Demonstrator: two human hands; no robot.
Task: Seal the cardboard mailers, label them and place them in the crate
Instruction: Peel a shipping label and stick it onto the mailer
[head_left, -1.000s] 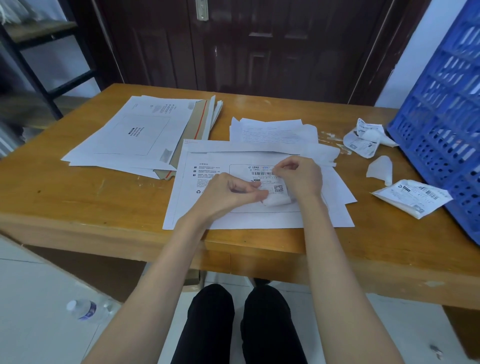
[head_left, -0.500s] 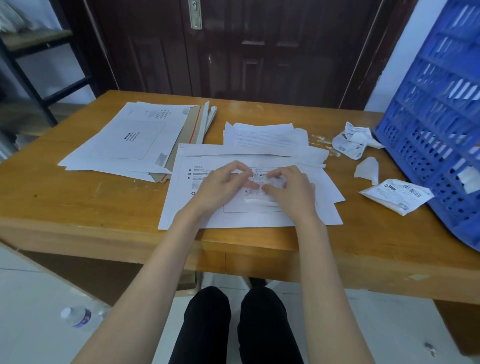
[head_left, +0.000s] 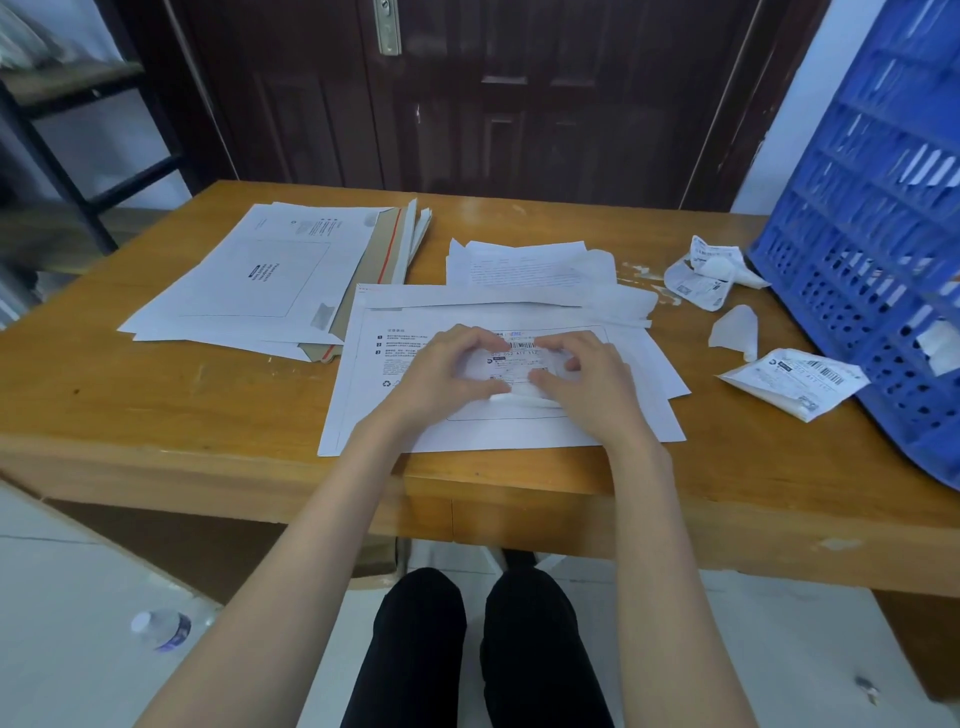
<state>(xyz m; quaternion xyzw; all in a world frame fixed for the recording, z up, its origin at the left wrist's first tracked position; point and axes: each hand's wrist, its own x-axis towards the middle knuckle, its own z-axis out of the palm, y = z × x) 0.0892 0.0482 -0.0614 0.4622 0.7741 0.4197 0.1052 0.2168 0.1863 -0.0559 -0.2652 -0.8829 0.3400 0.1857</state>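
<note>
Two hands are seen over one white cardboard mailer (head_left: 498, 426), which lies flat at the near middle of the wooden table (head_left: 156, 395). One shipping label (head_left: 519, 364) is placed inside the printed frame on the mailer's face. The left hand (head_left: 447, 371) is laid on the label's left part and the right hand (head_left: 587, 387) on its right part, fingers bent and pressed down on it, thumbs near the lower edge, where the paper is curled up slightly. Whether that curled strip is pinched by a thumb cannot be told from this view.

One stack of further mailers (head_left: 260, 280) is spread at the far left, well apart from the hands. Loose sheets (head_left: 524, 265) are lodged under the worked mailer's far edge. Four pieces of peeled backing paper (head_left: 795, 379) are counted at the right, two crumpled and two smaller or flatter.

One blue crate (head_left: 872, 249) is stood at the table's right edge, just beside the nearest scrap. The mailer's near edge is set close to the table's front edge. Bare wood is left between the mailer and the crate, and at the near left.
</note>
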